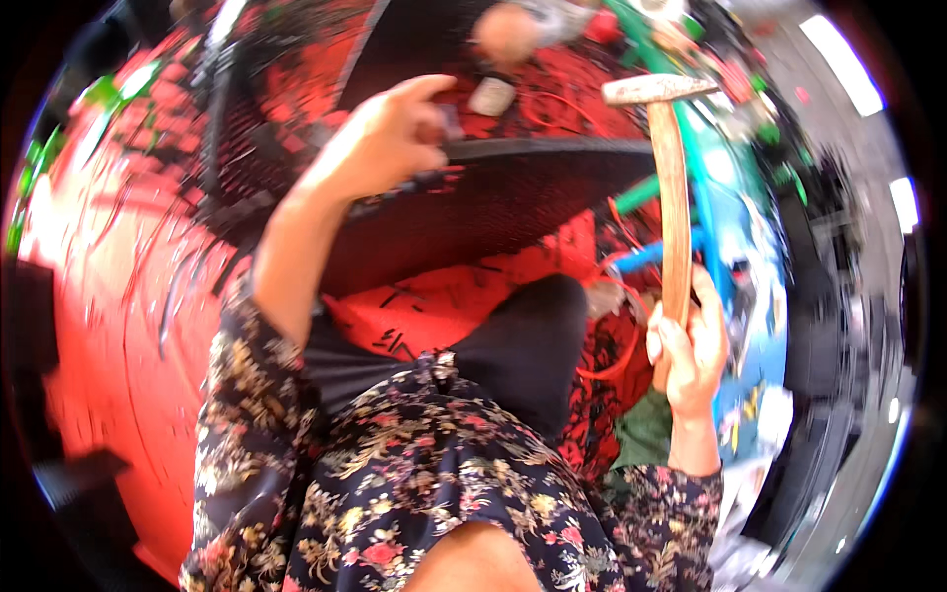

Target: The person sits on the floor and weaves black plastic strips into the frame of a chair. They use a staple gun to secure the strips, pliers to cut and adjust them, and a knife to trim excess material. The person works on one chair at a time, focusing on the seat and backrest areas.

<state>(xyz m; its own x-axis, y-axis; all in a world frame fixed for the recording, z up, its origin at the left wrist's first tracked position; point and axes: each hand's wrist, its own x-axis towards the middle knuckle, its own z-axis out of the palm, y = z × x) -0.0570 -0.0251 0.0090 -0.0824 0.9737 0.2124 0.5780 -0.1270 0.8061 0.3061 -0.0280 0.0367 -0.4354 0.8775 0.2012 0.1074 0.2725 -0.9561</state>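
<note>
My right hand is wrapped round the wooden handle of a hammer, held upright with its pale, worn head at the top. My left hand is raised above a black, curved, basin-like piece in front of my lap. Its index finger stretches out and the thumb is apart, while the other fingers bend. A small blurred dark patch shows by those fingertips; whether it is in the hand I cannot tell. A whitish block and a round orange-brown thing lie beyond the left hand.
Red surface strewn with thin dark scraps spreads at the left. On the right are a red hoop-like rim, a blue rod, a green edge and blue sheeting with small clutter. Much is blurred.
</note>
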